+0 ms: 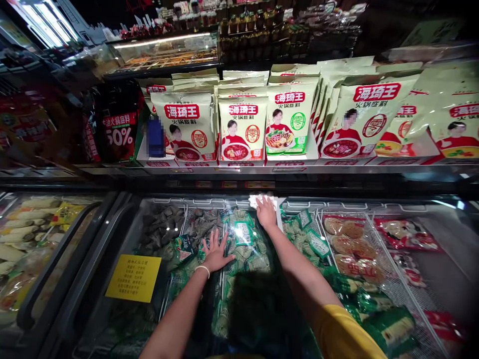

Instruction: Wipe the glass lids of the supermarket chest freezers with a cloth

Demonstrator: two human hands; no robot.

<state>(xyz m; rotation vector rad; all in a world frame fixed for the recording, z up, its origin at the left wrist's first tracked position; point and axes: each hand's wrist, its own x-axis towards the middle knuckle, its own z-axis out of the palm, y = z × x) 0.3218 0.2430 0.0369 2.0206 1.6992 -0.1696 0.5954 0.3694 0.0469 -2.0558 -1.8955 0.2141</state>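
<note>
Clearly 海琦王 on packets (243, 124), right hand (266, 214) on white cloth (254, 201)

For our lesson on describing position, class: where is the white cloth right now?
In the head view, the white cloth lies under the person's right hand, just right of centre, near the far edge of the clear freezer lid.

Up at far left, a window (48, 22) glares white — and right beside it, a dark wall (105, 12) carries a pale skyline design (144, 21). A strip light (164, 40) gleams along the display case (149, 72) — to its right, rows of jars (258, 22) sit in shadow.
</note>
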